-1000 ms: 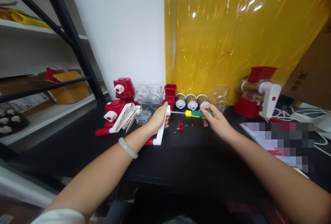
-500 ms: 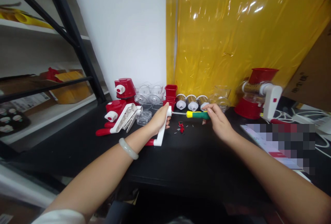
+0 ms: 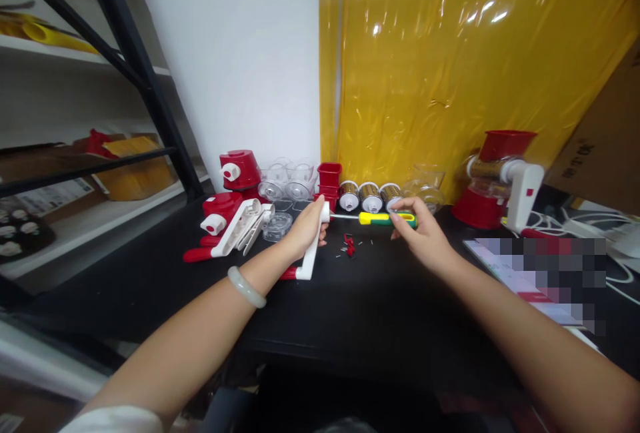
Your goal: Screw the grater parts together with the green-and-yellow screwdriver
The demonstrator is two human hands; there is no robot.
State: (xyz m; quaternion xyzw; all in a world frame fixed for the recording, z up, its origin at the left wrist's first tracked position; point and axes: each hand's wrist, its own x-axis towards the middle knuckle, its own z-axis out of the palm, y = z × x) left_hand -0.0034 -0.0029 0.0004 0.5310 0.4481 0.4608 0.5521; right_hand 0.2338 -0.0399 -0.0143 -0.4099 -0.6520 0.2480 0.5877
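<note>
My left hand is closed around the upper end of a white crank handle with a red grip, holding it above the black table. A screwdriver with a yellow and green handle lies level in the fingers of my right hand. Its shaft points left and its tip meets the white end of the crank; the exact contact is too small to see. Below the shaft, small red parts and several tiny screws lie on the table.
More white crank handles and red grater housings stand at left. Clear plastic parts, a red hopper and metal grater drums line the back. An assembled rotary grater and cables are at right.
The screwdriver handle has turned, showing more yellow now. My right fingers have shifted their grip along it, while my left hand keeps the crank in nearly the same place.
</note>
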